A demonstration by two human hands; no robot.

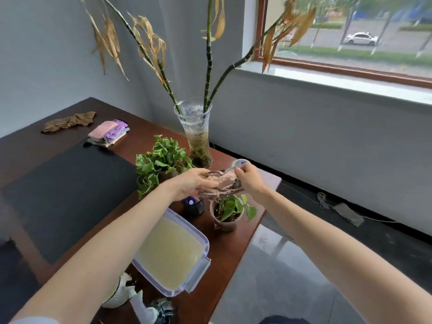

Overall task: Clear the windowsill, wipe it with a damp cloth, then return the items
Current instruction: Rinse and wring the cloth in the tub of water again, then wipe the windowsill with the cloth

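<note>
Cloth: pink, bunched, gripped at its ends by left hand and right hand, above the bench. Vase, pot, tub: on bench. Windowsill: well apart.

Pink cloth with a brown checked edge, red-brown table, black mat, pale yellow water in the near tub.

The brown wooden table carries a black mat, a brown rag, folded cloths, a glass vase, a leafy pot plant, a smaller pot plant and a clear tub of yellowish liquid.
</note>
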